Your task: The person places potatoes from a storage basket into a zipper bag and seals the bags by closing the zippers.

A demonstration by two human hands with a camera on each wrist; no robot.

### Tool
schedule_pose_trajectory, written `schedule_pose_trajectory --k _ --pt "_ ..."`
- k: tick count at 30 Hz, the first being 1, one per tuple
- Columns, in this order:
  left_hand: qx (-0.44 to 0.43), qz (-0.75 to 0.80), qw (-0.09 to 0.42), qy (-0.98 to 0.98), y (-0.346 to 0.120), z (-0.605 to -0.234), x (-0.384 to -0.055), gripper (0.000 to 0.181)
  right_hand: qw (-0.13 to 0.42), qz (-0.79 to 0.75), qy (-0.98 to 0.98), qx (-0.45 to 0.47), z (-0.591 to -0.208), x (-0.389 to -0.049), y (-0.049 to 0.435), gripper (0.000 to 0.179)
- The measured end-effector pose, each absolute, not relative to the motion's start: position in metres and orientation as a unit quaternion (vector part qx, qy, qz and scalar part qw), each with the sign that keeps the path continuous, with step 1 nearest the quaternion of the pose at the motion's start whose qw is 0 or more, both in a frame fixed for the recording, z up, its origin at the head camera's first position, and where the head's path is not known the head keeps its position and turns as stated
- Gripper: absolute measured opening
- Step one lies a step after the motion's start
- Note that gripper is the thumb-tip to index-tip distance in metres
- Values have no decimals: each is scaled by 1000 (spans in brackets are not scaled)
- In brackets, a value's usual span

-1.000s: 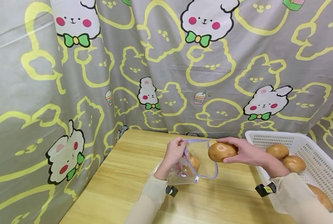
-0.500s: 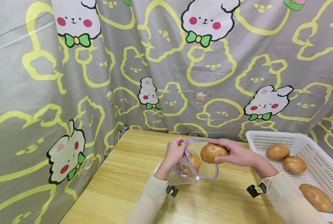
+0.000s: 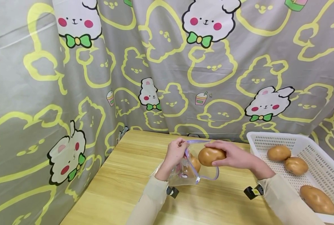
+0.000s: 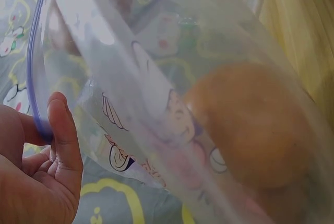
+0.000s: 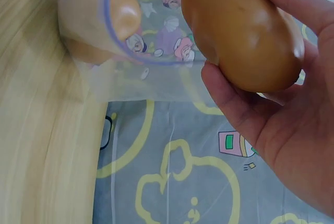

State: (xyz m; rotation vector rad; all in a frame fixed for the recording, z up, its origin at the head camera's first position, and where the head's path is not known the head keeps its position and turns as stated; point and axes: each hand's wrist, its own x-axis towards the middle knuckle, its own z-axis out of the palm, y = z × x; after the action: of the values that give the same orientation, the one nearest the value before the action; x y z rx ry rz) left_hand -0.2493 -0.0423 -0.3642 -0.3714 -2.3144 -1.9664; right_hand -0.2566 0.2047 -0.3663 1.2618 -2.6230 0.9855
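Observation:
My left hand (image 3: 176, 153) pinches the purple zip rim of a clear printed zip bag (image 3: 172, 180), whose mouth faces right. Inside the bag lies a brown potato (image 3: 194, 164), seen blurred through the plastic (image 4: 250, 125) in the left wrist view. A second smooth brown potato (image 3: 210, 156) is gripped by my right hand (image 3: 235, 155), thumb on one side and fingers on the other. It overlaps the bag's open mouth in the head view. From the right wrist, this held potato (image 5: 245, 31) appears right by the purple rim (image 5: 108, 15).
A white perforated plastic basket (image 3: 273, 135) stands at the right with three potatoes in it, the nearest one (image 3: 318, 200) largest in view. Beneath everything is a wooden table (image 3: 122, 175). A grey patterned curtain (image 3: 167, 68) borders the back and left.
My right hand has carried the held potato leftward to the bag's mouth, close to the potato inside. My left hand and the bag have stayed nearly still.

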Motion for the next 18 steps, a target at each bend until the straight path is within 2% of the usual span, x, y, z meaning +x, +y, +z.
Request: schedule_pose_trajectory --k 8,18 --pt "-118 -638 43 -760 -39 -367 -253 13 20 319 -844 431 -366 -256 197 60" --pt "-118 -636 53 -760 -36 -400 -278 15 32 273 -870 410 -368 -254 185 62"
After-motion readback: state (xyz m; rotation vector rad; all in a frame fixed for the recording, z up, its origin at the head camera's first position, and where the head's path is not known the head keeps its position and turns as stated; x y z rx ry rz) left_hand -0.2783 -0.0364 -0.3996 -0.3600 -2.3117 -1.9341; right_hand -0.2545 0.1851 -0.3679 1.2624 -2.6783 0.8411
